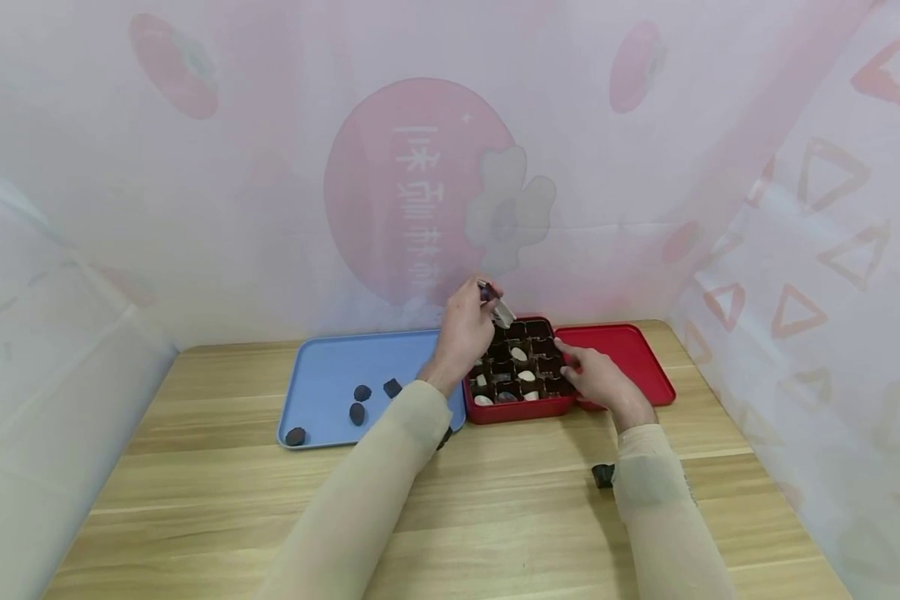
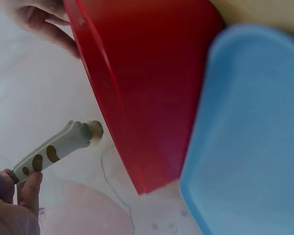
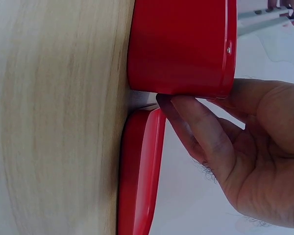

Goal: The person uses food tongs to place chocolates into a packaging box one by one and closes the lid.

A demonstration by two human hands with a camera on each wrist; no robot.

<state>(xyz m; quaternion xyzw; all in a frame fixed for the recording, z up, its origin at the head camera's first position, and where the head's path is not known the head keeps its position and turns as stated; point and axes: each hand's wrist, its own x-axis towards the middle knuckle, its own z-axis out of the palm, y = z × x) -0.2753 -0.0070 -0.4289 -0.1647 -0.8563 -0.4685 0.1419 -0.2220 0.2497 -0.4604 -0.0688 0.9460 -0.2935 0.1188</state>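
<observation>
My left hand [image 1: 468, 327] grips a pair of small white tongs [image 2: 54, 152] with brown spots and a paw-shaped end. A round cream-and-brown piece shows at the tongs' tip, beside the red box's rim in the left wrist view. The red box [image 1: 521, 410] has a dark divided insert, with several white and dark chocolates in its compartments. My right hand [image 1: 600, 379] holds the box's right side, fingers along the outer wall and thumb at the rim. The tongs [image 1: 503, 314] point down over the back left of the box.
A blue tray [image 1: 330, 358] left of the box carries several dark chocolates, one dark chocolate [image 1: 296, 437] at its front left corner. The red lid [image 1: 630, 346] lies right of the box. A small black object [image 1: 603, 476] shows beside my right sleeve. A printed cloth [image 1: 270, 208] hangs behind.
</observation>
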